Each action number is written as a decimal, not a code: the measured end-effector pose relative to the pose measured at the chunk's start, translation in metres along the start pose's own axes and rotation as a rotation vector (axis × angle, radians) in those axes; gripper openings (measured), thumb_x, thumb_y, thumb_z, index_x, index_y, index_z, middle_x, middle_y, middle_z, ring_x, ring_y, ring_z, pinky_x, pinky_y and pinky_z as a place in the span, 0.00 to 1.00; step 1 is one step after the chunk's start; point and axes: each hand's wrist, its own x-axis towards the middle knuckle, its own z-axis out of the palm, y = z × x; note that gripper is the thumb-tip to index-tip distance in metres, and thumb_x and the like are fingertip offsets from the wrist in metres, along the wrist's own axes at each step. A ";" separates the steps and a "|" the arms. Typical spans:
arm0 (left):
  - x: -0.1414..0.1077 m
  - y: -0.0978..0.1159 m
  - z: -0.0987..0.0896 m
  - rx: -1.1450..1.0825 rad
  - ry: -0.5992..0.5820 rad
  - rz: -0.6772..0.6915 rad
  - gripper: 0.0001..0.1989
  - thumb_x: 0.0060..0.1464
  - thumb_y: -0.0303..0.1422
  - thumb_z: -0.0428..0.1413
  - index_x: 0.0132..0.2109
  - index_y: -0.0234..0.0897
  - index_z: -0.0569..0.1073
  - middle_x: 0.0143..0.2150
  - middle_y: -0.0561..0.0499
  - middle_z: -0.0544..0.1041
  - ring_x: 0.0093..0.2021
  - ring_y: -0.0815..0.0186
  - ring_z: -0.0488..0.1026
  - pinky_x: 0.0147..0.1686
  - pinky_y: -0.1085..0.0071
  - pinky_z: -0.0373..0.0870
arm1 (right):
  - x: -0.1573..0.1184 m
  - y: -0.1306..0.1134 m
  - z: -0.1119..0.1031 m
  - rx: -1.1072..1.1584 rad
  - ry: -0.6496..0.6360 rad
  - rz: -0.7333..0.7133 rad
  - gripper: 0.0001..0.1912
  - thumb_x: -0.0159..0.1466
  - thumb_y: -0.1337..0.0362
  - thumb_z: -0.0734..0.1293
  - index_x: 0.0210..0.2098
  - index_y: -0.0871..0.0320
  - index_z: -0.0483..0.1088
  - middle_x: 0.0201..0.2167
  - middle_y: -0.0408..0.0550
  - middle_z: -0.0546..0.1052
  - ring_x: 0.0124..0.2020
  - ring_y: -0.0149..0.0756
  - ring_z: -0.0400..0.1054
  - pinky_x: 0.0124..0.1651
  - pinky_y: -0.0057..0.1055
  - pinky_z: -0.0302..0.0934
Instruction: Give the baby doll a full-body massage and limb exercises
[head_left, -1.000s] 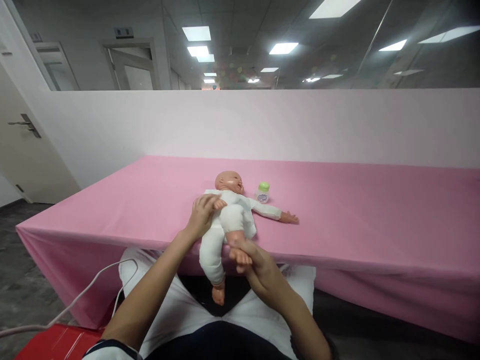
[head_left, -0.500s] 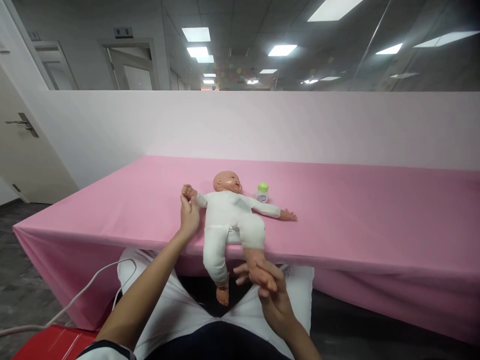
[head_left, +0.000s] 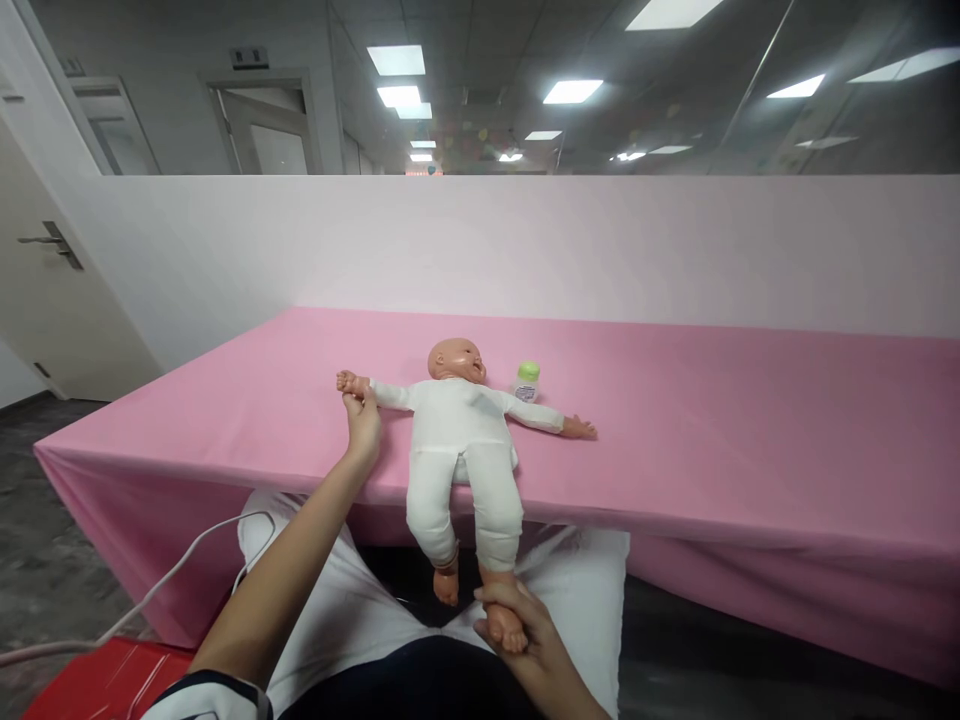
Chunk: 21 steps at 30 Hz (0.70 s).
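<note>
A baby doll [head_left: 459,420] in a white suit lies on its back on the pink-covered table [head_left: 712,430], its head turned to the right and its legs hanging over the front edge. My left hand [head_left: 364,425] is closed round the doll's wrist on the left, with that arm stretched outward. Below the table edge, my right hand [head_left: 525,630] wraps the doll's ankle and foot on the right. The doll's other foot hangs free. Beside its head and outstretched right-side arm stands a small clear jar [head_left: 526,383] with a green lid.
Behind the table is a white half-wall [head_left: 570,250] with glass above. A red object [head_left: 97,685] and a white cable [head_left: 165,580] are at the lower left. A door [head_left: 60,280] stands at the far left.
My left hand has moved left, stretching the doll's arm outward. My right hand has moved down with the doll's foot, and that leg is now straighter.
</note>
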 end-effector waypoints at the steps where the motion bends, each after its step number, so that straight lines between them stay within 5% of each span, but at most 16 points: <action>1: -0.004 0.004 0.002 0.045 -0.040 0.074 0.20 0.69 0.41 0.50 0.63 0.44 0.57 0.66 0.41 0.66 0.65 0.59 0.68 0.64 0.57 0.68 | 0.007 -0.007 -0.003 -0.032 -0.016 -0.053 0.11 0.66 0.61 0.70 0.48 0.49 0.78 0.44 0.49 0.79 0.44 0.40 0.78 0.46 0.32 0.74; 6: -0.021 0.011 0.011 0.298 -0.372 0.512 0.24 0.69 0.37 0.49 0.69 0.43 0.59 0.68 0.39 0.66 0.67 0.57 0.66 0.67 0.53 0.63 | 0.054 -0.042 -0.019 -0.158 0.041 -0.368 0.24 0.67 0.66 0.68 0.62 0.47 0.66 0.48 0.49 0.79 0.45 0.38 0.78 0.46 0.30 0.73; 11: -0.026 0.009 0.011 0.547 -0.630 0.831 0.20 0.69 0.31 0.48 0.65 0.44 0.68 0.62 0.42 0.71 0.67 0.55 0.63 0.68 0.48 0.60 | 0.110 -0.071 -0.027 -0.268 -0.084 -0.440 0.18 0.65 0.66 0.68 0.55 0.52 0.68 0.33 0.43 0.78 0.30 0.34 0.73 0.34 0.28 0.67; 15: -0.027 0.010 0.008 0.614 -0.675 0.893 0.22 0.68 0.28 0.47 0.65 0.46 0.69 0.63 0.43 0.69 0.69 0.55 0.60 0.68 0.48 0.61 | 0.136 -0.090 -0.019 -0.287 -0.219 -0.286 0.17 0.63 0.69 0.67 0.51 0.54 0.70 0.29 0.41 0.76 0.27 0.33 0.72 0.31 0.27 0.63; 21: -0.027 0.010 0.011 0.455 -0.545 0.745 0.19 0.69 0.33 0.48 0.64 0.42 0.67 0.61 0.40 0.71 0.64 0.56 0.67 0.66 0.49 0.63 | 0.123 -0.090 -0.015 -0.132 -0.104 -0.282 0.17 0.66 0.66 0.67 0.54 0.54 0.68 0.37 0.45 0.80 0.33 0.34 0.76 0.36 0.27 0.69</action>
